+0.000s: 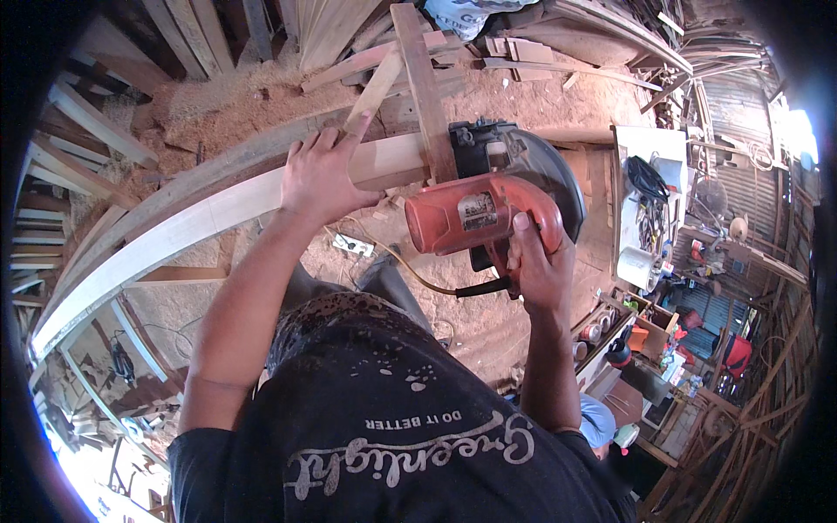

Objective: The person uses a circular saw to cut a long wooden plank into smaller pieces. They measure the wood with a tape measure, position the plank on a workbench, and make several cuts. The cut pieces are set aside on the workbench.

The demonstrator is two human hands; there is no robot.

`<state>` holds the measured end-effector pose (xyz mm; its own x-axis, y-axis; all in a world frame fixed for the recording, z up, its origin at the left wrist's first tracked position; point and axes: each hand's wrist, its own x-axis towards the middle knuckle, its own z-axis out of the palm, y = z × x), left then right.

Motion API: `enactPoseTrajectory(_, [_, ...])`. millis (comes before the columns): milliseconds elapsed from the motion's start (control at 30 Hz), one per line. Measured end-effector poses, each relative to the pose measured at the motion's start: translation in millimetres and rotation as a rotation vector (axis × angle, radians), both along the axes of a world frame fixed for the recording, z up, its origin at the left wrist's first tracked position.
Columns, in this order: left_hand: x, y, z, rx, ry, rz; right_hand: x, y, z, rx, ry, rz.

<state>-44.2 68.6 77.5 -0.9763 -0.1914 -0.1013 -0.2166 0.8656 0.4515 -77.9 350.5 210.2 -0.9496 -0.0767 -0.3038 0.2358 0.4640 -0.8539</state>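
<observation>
A: What is the work surface, and what kind of room is this?

B: A long pale plank (200, 218) curves from the lower left of the frame up to the centre, lying over wooden supports. Below it the floor (523, 96) is covered in reddish sawdust. It is a rough timber workshop, with stacked boards (200, 35) along the upper left and a corrugated wall (741, 113) at the upper right.

A: Where are the hands?

B: The left hand (321, 173) lies flat on the plank at centre, fingers spread and pressing down, gripping nothing. The right hand (538, 261) is wrapped tight round the handle of an orange circular saw (478, 213), which sits right of centre against the plank's end, its dark blade guard (558, 174) behind it.

A: How much room is there at the edges?

B: The plank's near edge is open along its whole length toward the lower left. At the saw, an upright wooden batten (425, 87) crosses the plank just beside the left hand.

A: Anything else around?

B: The saw's cord (410, 270) trails down under the plank. A white cluttered bench (649, 200) stands at the right, with cans (593, 333) and small items below it. Loose offcuts (523, 48) lie at the top centre.
</observation>
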Motion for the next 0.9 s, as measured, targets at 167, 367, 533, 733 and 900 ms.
enactPoseTrajectory(167, [-0.8,-0.7,0.4,0.017,-0.03,-0.004,-0.1,-1.7,2.4,-0.046,-0.035,-0.019])
enactPoseTrajectory(367, [-2.1,0.0,3.3,-0.011,-0.05,-0.019,-2.9,1.3,-1.6,-0.022,0.004,0.013])
enactPoseTrajectory(533, [-1.5,-0.1,1.7,-0.009,-0.041,-0.024,-3.9,1.0,-2.3,-0.016,0.01,0.014])
enactPoseTrajectory(733, [-0.8,0.3,3.4,-0.006,-0.026,-0.013,-4.3,-5.5,1.0,-0.071,-0.013,-0.015])
enactPoseTrajectory(900, [-1.3,0.5,3.1,0.009,-0.033,-0.009,-6.8,-11.0,4.0,-0.017,0.006,-0.006])
